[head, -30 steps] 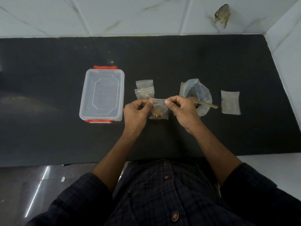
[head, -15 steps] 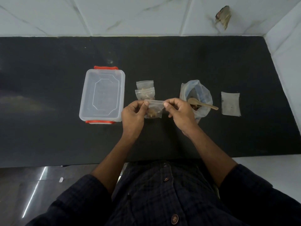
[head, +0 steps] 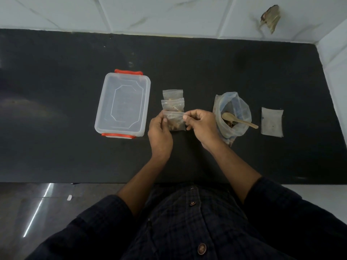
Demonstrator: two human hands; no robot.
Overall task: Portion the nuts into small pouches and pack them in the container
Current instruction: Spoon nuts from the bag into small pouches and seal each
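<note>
Nuts fill one pouch [head: 175,122] pinched at its top corners by both hands, left [head: 159,131] and right [head: 201,126], right of the lidded container [head: 123,106]. Two filled pouches [head: 173,102] lie just beyond; one nut bag [head: 232,113] with one spoon [head: 238,121] farther right.

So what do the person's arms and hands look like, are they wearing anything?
Both hands are bare: the left hand and the right hand have no gloves, and no rings or watch show. The forearms are bare too, with dark checked sleeves pushed up toward the elbows. They belong to a dark checked shirt with round brown buttons down the front.
</note>
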